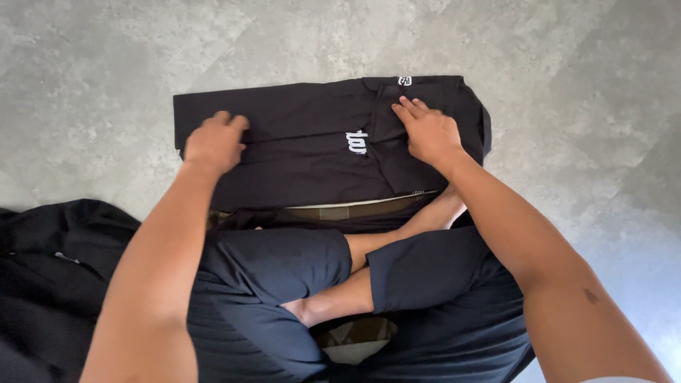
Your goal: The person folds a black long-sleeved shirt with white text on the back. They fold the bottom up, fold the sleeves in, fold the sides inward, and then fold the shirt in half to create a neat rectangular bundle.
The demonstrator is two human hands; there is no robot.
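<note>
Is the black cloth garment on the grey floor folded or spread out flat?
Folded. The black cloth garment lies as a compact rectangle with layers overlapping near the right hand; the left hand presses its other end.

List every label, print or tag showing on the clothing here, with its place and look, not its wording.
White print: middle of the folded black garment, partly hidden by a fold, beside the right hand.
Small white mark: garment's far edge, roughly oblong.
Left hand: on plain black cloth, no marking.
</note>
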